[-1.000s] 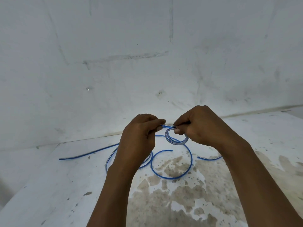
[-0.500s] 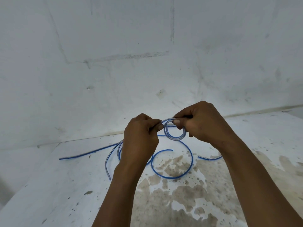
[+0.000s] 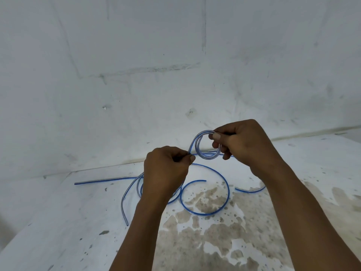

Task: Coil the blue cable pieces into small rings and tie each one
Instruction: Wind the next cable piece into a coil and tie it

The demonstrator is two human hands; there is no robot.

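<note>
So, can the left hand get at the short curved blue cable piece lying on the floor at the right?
Probably not directly: the left hand pinches cable, and the right hand and forearm lie between it and that short curved blue cable piece.

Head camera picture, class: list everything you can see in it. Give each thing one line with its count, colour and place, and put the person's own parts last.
small cable ring: one, blue and clear, several turns, held up in the air in front of the wall.
loose cable pieces: several, exact count unclear where they overlap, blue, lying curved on the floor under the hands.
floor: one, white with brown stains towards the right.
wall: one, white, scuffed, behind everything.
left hand: one, pinches the cable strand that leads off the ring, lower left of it.
right hand: one, grips the ring's right side, thumb on the front.
</note>
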